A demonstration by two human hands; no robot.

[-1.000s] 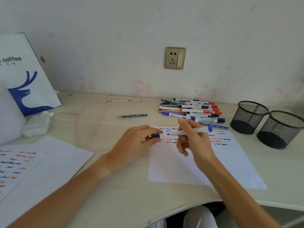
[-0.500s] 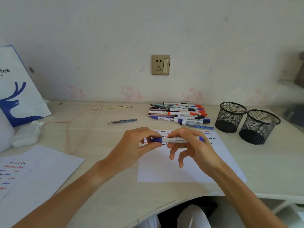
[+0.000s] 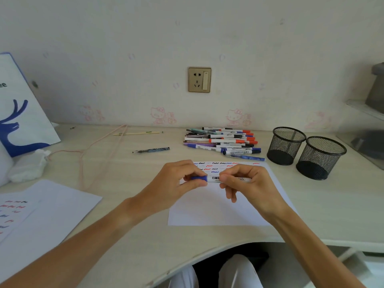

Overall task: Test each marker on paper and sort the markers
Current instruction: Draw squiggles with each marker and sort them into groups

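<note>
A: Where do we have the marker (image 3: 216,178) right now?

B: We hold it level above the test paper (image 3: 218,204), just in front of the rows of squiggles. Our left hand (image 3: 176,181) pinches the blue cap (image 3: 199,178) between thumb and fingers; our right hand (image 3: 249,183) is curled round the white barrel, with the lower fingers hanging loose beneath it.

A: So we are capping it?

B: That is our guess; the cap sits at the barrel's end, but we cannot tell whether it is fully seated.

A: How will it handle?

B: Light and stiff, we judge, with a smooth plastic barrel that could roll if we set it on the bench (image 3: 124,163). Best to grip it mid-barrel, as the right hand does, and push the cap straight along its length.

A: And our arms?

B: Both forearms reach in from the near edge and meet over the paper, wrists raised off the sheet.

A: Where would it go afterwards?

B: The two mesh cups (image 3: 305,152) stand to the right, beside the pile of markers (image 3: 222,142) at the back.
</note>
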